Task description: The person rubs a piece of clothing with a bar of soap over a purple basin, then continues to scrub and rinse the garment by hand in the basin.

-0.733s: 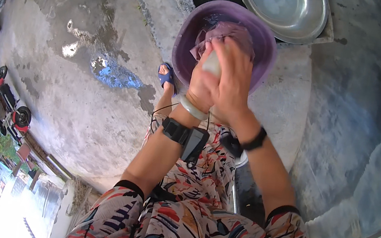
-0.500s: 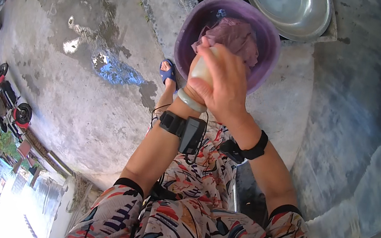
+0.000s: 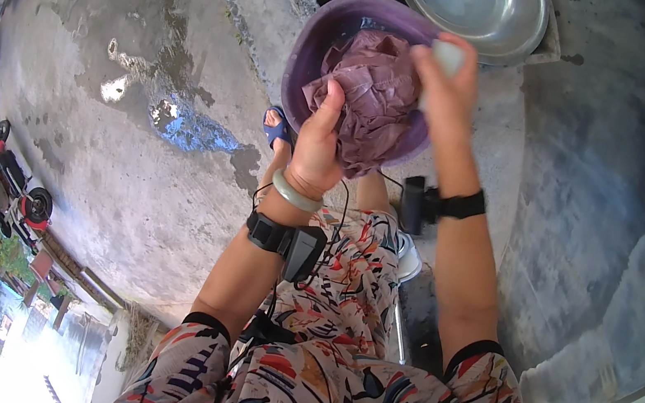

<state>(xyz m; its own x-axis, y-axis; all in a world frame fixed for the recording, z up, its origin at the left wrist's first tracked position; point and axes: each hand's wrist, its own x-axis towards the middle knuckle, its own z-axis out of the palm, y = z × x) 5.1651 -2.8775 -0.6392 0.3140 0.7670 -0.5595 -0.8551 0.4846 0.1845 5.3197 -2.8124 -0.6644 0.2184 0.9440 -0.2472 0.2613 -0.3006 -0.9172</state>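
The mauve cloth (image 3: 381,85), probably soft and limp, is best held by bunched folds; left hand's (image 3: 316,150) covered fingers cannot be judged, right hand (image 3: 452,96) clasps pale block (image 3: 448,56).

The grey, stained concrete floor (image 3: 152,226) bears a shiny, shallow puddle (image 3: 191,129), a blue open-toed sandal (image 3: 277,133) and a red-and-black motorcycle (image 3: 35,207); the round purple plastic basin's (image 3: 299,65) support is hidden.
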